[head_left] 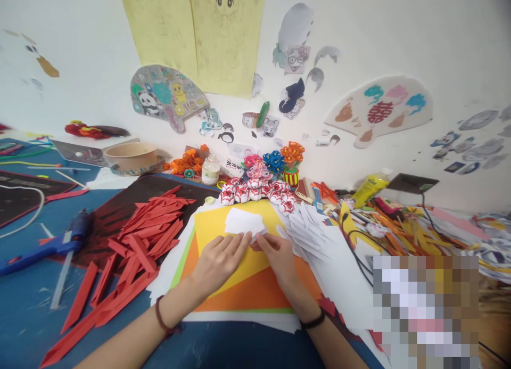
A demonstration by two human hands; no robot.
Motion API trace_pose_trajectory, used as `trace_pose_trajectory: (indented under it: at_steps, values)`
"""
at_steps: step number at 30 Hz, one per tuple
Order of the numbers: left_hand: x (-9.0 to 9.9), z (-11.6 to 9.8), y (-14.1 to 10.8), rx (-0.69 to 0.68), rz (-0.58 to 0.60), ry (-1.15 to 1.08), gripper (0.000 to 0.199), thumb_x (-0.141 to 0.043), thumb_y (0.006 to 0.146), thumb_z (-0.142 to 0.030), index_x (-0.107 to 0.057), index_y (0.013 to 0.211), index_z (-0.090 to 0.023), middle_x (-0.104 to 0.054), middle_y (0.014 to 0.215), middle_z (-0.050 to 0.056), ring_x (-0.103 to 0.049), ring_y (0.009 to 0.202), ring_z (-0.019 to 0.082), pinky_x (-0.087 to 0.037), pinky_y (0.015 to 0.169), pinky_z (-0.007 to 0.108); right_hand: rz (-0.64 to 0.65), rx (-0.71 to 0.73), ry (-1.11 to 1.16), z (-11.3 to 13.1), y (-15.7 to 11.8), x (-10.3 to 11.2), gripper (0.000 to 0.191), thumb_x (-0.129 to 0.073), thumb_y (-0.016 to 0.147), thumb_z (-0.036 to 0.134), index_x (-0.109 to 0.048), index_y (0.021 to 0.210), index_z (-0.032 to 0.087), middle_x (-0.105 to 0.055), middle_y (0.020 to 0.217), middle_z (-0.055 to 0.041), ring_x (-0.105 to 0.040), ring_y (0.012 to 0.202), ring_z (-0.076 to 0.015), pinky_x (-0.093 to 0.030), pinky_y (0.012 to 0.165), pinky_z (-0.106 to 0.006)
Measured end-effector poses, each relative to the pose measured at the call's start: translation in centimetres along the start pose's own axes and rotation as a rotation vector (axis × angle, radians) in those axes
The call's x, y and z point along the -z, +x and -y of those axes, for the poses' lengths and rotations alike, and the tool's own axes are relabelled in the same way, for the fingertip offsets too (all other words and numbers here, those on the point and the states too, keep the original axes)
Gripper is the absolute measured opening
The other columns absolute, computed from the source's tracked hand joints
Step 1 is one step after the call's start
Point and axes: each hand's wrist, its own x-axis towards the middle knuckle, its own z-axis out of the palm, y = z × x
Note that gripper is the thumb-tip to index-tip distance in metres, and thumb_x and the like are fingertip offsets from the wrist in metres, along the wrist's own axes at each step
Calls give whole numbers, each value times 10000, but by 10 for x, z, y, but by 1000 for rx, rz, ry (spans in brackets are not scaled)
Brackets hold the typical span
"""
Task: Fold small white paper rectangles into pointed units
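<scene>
A small piece of white paper (244, 221) lies over the yellow sheet (207, 225) in front of me. My left hand (223, 260) has its fingers pressed together on the paper's lower edge. My right hand (277, 254) pinches the lower right corner between thumb and fingers. Under my hands, an orange sheet (247, 294) shows below the yellow one, on top of a stack of white and green paper. To the right sits a pile of folded white paper strips (307, 230). Folded red paper strips (136, 257) are heaped to the left.
A blue glue gun (72, 241) rests at the left. Behind the stack stand red-and-white folded paper pieces (255, 190), craft flowers (273, 164) and a small jar (210, 172). A beige bowl (131, 157) is at the back left. Yellow bottle (371, 188), cables and paper scraps crowd the right.
</scene>
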Motion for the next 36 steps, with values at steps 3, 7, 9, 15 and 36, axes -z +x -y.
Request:
trace_pose_trajectory:
  at_steps: [3,7,9,15,36]
  values:
    - [-2,-1,1,16,32,-37,345,-457,940,-95,-519,1278,-124,-713,1020,114,-657,856,207,-496,726,337,-6,2,-16,1,0,0,352,-606,837,502,-708,707,191,-730,697,-45,-686,698,-227,-526,701,-321]
    - [1,-4,7,77,51,-182,285,-513,937,-176,-597,1209,-165,-707,1030,101,-616,825,216,-474,708,353,-36,19,-39,-2,0,1,349,-593,850,468,-678,657,190,-697,635,-29,-662,643,-209,-507,652,-297]
    - [3,-4,12,178,27,-369,238,-506,947,-199,-643,1141,-188,-706,1048,91,-604,849,209,-473,750,354,-46,34,-48,-1,0,1,332,-602,844,442,-662,635,192,-683,614,-26,-648,617,-202,-503,633,-294]
    - [4,1,20,705,32,-931,218,-535,934,-347,-685,949,-191,-704,887,44,-605,780,167,-487,713,279,0,47,0,9,-2,0,306,-608,837,416,-654,621,205,-666,606,-18,-641,615,-199,-524,628,-293]
    - [-2,-4,18,1004,136,-1233,284,-730,763,-417,-679,829,-145,-574,630,-13,-455,569,105,-346,534,213,28,41,73,14,-9,-1,211,-665,824,368,-705,729,184,-684,660,-22,-649,639,-184,-501,648,-271]
